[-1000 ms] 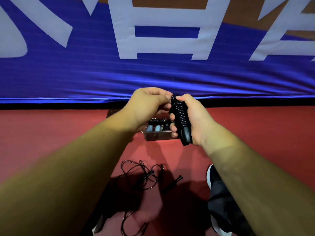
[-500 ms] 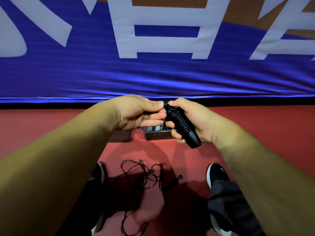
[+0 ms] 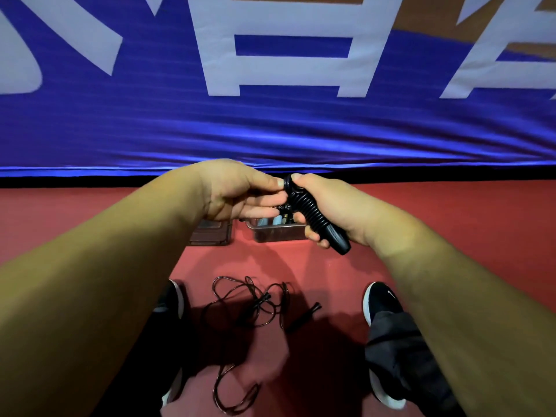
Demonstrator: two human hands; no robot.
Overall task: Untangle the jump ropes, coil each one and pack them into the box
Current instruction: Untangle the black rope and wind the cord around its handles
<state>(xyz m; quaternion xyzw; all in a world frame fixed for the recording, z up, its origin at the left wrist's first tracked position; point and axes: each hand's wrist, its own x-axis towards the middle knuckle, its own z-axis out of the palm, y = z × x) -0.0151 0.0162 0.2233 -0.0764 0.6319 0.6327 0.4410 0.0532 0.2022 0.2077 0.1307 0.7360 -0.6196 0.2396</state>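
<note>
Two ropes: one wound rope held in the air just above the box; one loose rope tangled on the floor, on the person's side of the box.
Right hand: wrapped round the middle of the wound rope, fingers curled under it, the smooth handle end sticking out below the palm.
Left hand: thumb and fingertips pinch the top end of the same bundle, where a small loop shows.
Handling, wound rope: judged light, with a stiff core. The thin cord turns look springy and likely to unwind if the top end is freed. Best held across the turns.
Handling, loose rope: thin, limp, apt to snag. Best lifted by the loose handle, not by a loop.
Box: clear and open. Pale blue items lie inside, partly hidden by the hands.
Lid: flat clear piece just left of the box, probably its cover.
Floor: red, smooth, matt, in shadow on the near side of the box.
Banner: blue with large white characters, hanging behind the box.
Shoes: dark with white soles, either side of the loose rope.
</note>
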